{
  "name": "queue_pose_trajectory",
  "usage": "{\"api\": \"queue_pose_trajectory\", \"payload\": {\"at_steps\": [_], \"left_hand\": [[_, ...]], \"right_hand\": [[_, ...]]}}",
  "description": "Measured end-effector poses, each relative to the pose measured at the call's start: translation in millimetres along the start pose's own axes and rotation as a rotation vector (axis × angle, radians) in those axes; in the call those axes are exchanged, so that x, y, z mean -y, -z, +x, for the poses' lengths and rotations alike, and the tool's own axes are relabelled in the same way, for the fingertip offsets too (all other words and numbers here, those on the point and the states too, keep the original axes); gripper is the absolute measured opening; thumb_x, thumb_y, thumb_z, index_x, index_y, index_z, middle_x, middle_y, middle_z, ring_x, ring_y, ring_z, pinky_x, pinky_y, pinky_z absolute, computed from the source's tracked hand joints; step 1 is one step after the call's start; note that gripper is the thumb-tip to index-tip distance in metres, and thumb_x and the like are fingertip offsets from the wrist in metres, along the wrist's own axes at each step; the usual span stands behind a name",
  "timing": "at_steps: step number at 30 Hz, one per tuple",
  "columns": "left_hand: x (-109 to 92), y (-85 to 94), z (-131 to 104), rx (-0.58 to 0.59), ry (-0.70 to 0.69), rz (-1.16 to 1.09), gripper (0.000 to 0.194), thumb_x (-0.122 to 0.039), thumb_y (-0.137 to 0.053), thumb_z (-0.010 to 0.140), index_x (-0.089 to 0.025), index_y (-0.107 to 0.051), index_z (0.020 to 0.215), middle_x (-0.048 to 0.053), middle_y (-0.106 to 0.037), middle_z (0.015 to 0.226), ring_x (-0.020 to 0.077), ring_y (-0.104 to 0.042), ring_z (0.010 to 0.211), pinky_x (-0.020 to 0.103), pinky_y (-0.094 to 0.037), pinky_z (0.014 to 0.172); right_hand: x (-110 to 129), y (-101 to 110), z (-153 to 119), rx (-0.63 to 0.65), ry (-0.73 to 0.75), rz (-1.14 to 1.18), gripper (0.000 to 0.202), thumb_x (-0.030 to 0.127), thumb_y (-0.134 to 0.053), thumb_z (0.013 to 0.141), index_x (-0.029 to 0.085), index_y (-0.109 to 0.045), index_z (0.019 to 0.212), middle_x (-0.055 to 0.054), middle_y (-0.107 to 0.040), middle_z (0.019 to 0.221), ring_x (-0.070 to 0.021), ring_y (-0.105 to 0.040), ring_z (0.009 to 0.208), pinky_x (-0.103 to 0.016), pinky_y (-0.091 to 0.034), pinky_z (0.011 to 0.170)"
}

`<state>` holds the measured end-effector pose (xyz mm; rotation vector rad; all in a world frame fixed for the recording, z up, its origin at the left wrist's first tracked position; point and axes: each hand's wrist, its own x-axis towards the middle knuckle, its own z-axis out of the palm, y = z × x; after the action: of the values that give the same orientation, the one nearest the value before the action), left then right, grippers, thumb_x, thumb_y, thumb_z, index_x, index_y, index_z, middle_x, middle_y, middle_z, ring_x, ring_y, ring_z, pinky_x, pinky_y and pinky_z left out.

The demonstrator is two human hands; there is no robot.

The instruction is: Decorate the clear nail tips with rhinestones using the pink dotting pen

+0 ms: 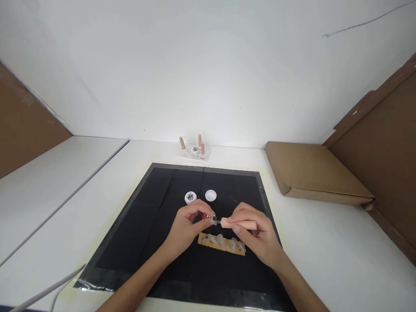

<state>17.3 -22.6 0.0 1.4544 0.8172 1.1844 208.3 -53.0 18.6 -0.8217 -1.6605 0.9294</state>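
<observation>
My left hand [189, 223] pinches a small false nail [213, 218] between thumb and fingertips. In my right hand [255, 232] is a nail polish brush [238, 223], held by its peach cap-handle, and its tip meets the false nail. Below the hands lies a yellow strip [222, 248] carrying several translucent false nails with small dark or shiny patches. Beyond my left fingers stands a small white jar [190, 197] with something silvery-grey inside. Beside it rests a shallow white lid [210, 196].
A black mat [139, 216] covers the middle of the white table. Peach-capped polish bottles [202, 151] and one uncapped bottle [195, 150] stand in a clear holder at the back wall. To the right is a flat brown cardboard box [316, 171]; a grey cable [53, 288] lies front left.
</observation>
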Motion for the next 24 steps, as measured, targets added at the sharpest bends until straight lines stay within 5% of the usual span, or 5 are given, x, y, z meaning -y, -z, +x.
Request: {"api": "queue_pose_trajectory", "payload": {"at_steps": [24], "left_hand": [[-1.5, -3.9, -6.3, 0.074, -0.085, 0.100, 0.003, -0.016, -0.072, 0.071, -0.016, -0.073, 0.068, 0.006, -0.068, 0.072, 0.0141, -0.064, 0.066, 0.024, -0.051, 0.062]], "right_hand": [[-4.6, -3.6, 1.6, -0.129, -0.141, 0.013, 0.023, 0.035, -0.059, 0.083, 0.020, -0.063, 0.066, 0.000, -0.062, 0.061, -0.0095, -0.049, 0.046, -0.022, -0.036, 0.041]]}}
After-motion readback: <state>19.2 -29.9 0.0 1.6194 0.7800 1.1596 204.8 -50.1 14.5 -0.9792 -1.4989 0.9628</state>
